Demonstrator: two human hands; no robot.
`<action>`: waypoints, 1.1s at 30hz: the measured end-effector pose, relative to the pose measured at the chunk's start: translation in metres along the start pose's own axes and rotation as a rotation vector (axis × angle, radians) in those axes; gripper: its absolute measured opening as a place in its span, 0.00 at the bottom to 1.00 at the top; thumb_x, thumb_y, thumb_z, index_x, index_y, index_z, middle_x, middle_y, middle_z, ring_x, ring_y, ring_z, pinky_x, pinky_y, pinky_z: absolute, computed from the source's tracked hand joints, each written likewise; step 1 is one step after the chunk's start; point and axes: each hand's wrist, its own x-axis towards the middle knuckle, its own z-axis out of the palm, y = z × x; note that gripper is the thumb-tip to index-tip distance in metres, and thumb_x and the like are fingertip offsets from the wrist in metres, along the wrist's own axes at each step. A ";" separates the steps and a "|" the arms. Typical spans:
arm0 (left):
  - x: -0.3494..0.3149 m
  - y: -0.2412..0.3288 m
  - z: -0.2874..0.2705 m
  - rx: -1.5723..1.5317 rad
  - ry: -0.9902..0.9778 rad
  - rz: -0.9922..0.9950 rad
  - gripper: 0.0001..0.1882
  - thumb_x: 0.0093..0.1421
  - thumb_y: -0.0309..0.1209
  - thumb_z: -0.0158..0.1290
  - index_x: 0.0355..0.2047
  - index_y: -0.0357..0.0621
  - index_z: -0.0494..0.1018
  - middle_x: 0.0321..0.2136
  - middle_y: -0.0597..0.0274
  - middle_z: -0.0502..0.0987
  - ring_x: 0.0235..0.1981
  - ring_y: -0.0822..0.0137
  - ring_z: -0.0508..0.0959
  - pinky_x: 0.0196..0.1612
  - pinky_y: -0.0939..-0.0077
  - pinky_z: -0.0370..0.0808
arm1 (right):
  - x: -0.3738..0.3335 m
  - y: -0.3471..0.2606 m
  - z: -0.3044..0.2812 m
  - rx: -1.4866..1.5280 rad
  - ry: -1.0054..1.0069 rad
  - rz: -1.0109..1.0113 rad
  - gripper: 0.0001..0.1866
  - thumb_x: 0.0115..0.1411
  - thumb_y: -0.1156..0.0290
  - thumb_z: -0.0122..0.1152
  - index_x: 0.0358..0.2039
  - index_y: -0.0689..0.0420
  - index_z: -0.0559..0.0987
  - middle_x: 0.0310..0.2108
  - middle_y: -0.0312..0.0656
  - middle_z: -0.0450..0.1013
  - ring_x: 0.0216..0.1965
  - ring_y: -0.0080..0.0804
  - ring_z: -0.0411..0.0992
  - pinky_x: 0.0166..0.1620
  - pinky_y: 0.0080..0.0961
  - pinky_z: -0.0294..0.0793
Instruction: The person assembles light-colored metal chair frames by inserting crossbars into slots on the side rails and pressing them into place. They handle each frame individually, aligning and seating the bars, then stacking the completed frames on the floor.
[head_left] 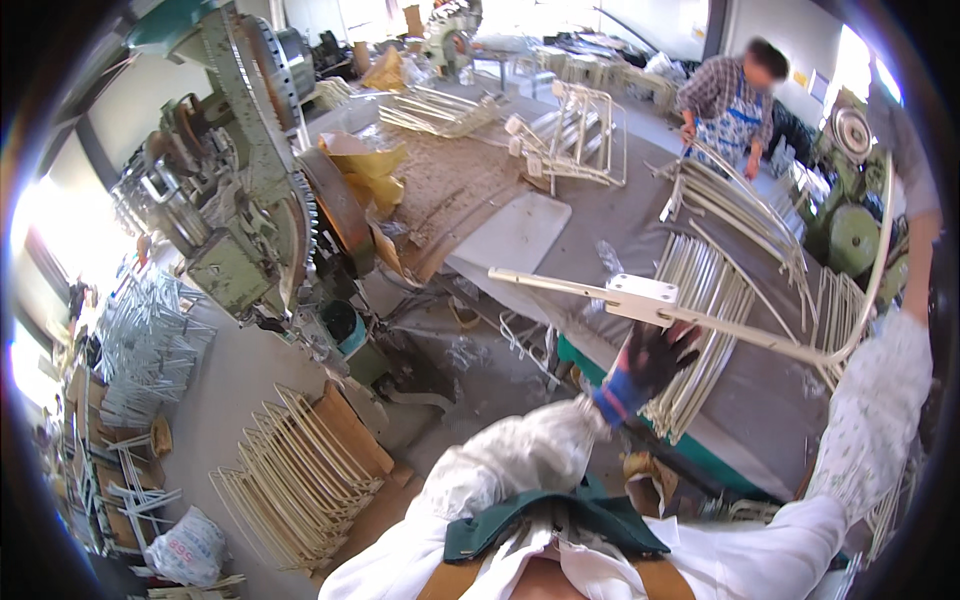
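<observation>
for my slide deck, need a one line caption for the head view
Gloved left hand grips a cream bent metal frame above a grey workbench, another worker behind.

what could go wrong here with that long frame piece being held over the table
1. The cream metal frame is long and held by the gloved left hand near its flat bracket; its free end sticks out toward the green machine, so a swing might strike it.
2. The right hand is at the picture's rim, its grip unclear, so the curved end may slip.
3. The loose bent rods piled on the table could snag the frame.
</observation>
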 end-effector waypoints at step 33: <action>-0.504 0.117 0.109 0.947 1.879 0.341 0.06 0.60 0.31 0.45 0.27 0.45 0.65 0.12 0.66 0.65 0.10 0.73 0.65 0.11 0.78 0.63 | -0.169 0.498 -0.095 0.752 -0.078 0.872 0.44 0.53 0.45 0.50 0.53 0.76 0.55 0.34 0.53 0.71 0.15 0.22 0.61 0.18 0.17 0.65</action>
